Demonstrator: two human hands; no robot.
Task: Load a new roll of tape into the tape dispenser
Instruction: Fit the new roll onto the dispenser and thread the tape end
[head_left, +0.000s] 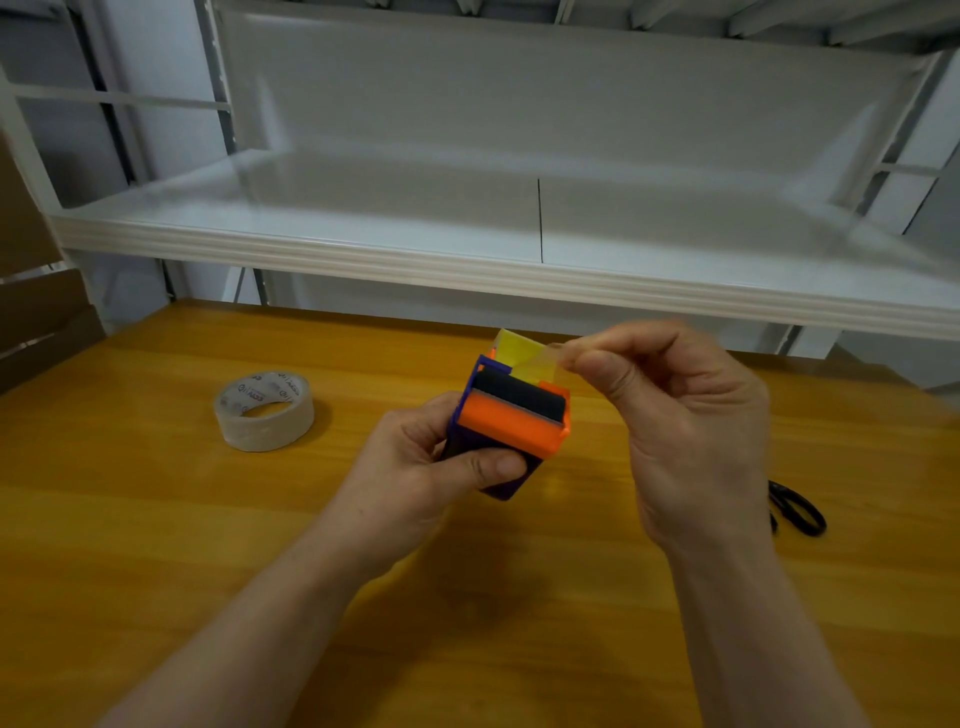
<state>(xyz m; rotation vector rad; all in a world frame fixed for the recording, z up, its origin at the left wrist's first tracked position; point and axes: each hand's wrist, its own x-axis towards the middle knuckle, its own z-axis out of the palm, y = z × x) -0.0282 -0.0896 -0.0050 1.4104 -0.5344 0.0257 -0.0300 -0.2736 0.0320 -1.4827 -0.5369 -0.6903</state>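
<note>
A tape dispenser (511, 421) with an orange front, a black roller and a blue frame is held above the wooden table (156, 519). My left hand (415, 467) grips its body from the left and below. My right hand (670, 410) pinches the end of a clear tape strip (535, 361) that runs up from the dispenser's top, in front of a yellow flap. A roll of clear tape (265, 410) lies flat on the table to the left, apart from both hands.
Black scissors (797, 509) lie on the table at the right, behind my right wrist. A white metal shelf (467, 270) overhangs the table's far edge. Cardboard boxes (36, 312) stand at the far left.
</note>
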